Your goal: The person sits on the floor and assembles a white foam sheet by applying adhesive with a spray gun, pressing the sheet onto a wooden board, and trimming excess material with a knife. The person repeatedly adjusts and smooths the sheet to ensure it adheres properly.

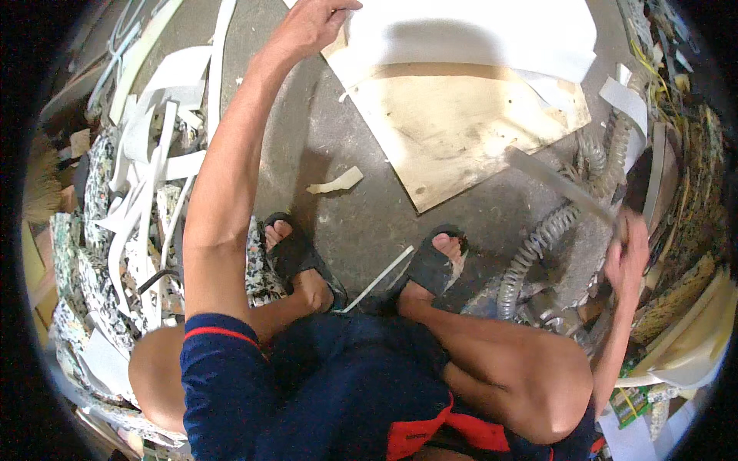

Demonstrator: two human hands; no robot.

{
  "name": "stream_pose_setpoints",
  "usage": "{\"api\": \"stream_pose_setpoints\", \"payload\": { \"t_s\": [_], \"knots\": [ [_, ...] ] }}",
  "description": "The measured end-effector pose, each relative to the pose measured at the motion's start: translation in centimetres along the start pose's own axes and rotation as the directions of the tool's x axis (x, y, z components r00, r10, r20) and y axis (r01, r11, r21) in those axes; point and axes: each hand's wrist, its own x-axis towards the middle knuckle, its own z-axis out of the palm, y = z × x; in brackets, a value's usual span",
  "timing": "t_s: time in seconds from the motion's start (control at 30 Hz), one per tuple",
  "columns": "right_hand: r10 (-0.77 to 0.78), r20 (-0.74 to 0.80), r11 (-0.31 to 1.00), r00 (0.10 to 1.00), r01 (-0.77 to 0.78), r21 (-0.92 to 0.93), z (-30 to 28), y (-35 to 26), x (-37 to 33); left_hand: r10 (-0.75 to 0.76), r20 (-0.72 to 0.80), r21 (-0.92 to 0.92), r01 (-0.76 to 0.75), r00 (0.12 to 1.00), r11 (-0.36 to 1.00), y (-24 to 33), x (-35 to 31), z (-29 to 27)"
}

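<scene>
At the top, my left hand [311,27] reaches forward, its fingers closed at the left edge of a white foam sheet [538,38]. That sheet lies curved over a worn plywood board [438,131] on the floor. Off to the right, my right hand [629,250] is wrapped round the near end of a long, flat blade, like a long knife [557,180]. Motion blurs the blade a little, and its handle is hidden in the hand. The tip points left, over the right-hand edge of the board.
A clear ribbed hose [530,257] curls beside my right foot. White foam offcuts [146,161] and speckled foam blocks [84,261] pile up on the left. More scrap [684,292] heaps up at the right. A pale scrap [338,182] and a thin strip [377,278] lie near my sandalled feet.
</scene>
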Motion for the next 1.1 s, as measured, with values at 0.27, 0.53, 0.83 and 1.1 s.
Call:
{"api": "stream_pose_setpoints", "payload": {
  "t_s": [0.27, 0.53, 0.83, 1.1],
  "knots": [
    [-0.304, -0.01, 0.952, 0.953, 0.304, 0.039, 6.8, -7.6, 20.8, -0.21, 0.004, 0.059, 0.21, 0.978, 0.976, 2.8, -4.0, 0.7],
    [-0.377, 0.013, 0.926, 0.926, 0.376, 0.036, 10.2, -7.6, 25.0, -0.21, -0.09, 0.094, 0.219, 0.973, 0.971, 5.4, -6.0, 2.4],
    [-0.468, 0.011, 0.881, 0.884, 0.465, 0.083, 11.1, -8.5, 27.5, -0.309, -0.218, -0.109, 0.291, 0.926, 0.95, 4.7, -4.3, 2.6],
    [-0.488, 0.002, 0.87, 0.873, 0.486, 0.085, 11.5, -9.1, 28.2, -0.128, 0.022, 0.143, 0.124, 0.991, 0.982, 1.9, -1.6, 0.8]
  ]
}}
